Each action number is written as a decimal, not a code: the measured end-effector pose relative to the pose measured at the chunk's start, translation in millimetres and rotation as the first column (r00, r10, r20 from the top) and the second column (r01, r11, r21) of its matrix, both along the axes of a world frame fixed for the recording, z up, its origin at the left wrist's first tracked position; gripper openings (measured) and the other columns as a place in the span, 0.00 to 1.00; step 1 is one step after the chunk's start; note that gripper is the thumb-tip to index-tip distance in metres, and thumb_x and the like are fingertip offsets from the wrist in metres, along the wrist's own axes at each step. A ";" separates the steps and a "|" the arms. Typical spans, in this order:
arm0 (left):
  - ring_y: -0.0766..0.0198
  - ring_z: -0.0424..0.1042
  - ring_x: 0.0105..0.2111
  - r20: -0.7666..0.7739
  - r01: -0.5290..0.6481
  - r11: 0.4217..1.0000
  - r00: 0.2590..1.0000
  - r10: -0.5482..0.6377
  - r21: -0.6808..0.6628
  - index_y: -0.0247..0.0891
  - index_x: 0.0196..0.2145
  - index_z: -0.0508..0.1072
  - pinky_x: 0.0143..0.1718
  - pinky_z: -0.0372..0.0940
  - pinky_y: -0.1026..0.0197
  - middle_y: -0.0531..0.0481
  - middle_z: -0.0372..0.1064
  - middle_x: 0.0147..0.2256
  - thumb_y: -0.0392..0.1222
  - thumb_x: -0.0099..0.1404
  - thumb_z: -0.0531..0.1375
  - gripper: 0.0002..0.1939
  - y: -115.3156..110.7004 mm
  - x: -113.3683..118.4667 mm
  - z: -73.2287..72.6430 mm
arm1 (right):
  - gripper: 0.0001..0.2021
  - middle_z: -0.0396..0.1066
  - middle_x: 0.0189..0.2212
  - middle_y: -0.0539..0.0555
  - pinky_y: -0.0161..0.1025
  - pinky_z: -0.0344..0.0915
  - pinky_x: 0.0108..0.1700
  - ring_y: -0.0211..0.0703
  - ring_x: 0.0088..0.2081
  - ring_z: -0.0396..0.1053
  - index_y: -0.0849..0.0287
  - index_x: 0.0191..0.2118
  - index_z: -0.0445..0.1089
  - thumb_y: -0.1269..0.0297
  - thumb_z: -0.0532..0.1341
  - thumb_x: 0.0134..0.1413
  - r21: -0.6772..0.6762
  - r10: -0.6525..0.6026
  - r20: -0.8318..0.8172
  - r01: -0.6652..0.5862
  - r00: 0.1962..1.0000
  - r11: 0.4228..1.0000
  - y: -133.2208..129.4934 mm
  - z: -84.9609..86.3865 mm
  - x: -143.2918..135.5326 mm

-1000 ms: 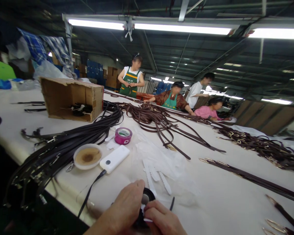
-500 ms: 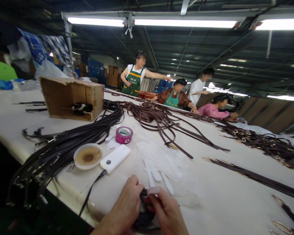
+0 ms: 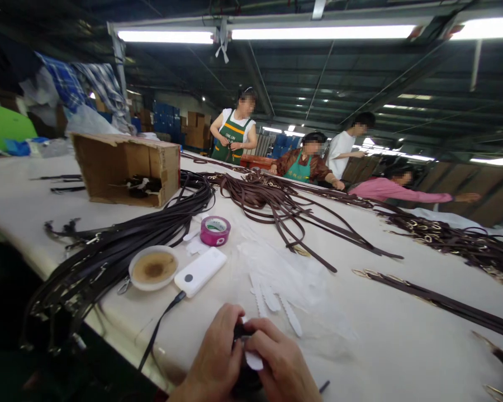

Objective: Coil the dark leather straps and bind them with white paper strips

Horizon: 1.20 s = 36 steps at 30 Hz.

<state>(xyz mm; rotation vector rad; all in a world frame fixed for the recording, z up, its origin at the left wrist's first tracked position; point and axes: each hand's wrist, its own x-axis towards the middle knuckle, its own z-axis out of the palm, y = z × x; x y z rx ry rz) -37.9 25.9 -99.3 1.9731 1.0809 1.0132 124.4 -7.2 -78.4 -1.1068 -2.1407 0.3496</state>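
Near the table's front edge, my left hand [image 3: 218,349] is wrapped round the left side of a coiled black strap [image 3: 248,381]. My right hand [image 3: 279,357] grips the coil's other side and has a small white tag [image 3: 254,360] pinched against it. Both hands hide much of the coil. Just beyond them lie white serrated strips [image 3: 291,315] on clear plastic film. To the left are a white power bank [image 3: 201,272] with a black cable, a roll of purple tape [image 3: 215,231] and a bowl with brown contents [image 3: 154,268].
Black straps [image 3: 121,248] hang over the left table edge, beside an open cardboard box [image 3: 128,170]. Brown straps [image 3: 272,201] spread across the middle, with more brown straps [image 3: 448,301] at right. Several people stand or sit along the far side.
My right fingers have closed over the coil, and the white tag now points downward. Across the table, one person's outstretched arm has drawn in; the person in pink now reaches right.
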 end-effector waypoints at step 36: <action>0.62 0.65 0.34 0.043 0.287 0.905 0.957 -0.288 -0.315 0.41 0.42 0.60 0.38 0.59 0.61 0.52 0.65 0.34 0.47 0.69 0.46 0.10 6.9 -9.5 32.8 | 0.11 0.71 0.37 0.53 0.28 0.69 0.36 0.37 0.35 0.72 0.54 0.32 0.69 0.77 0.55 0.55 0.191 0.024 -0.129 0.001 0.991 0.982 14.0 -7.3 14.3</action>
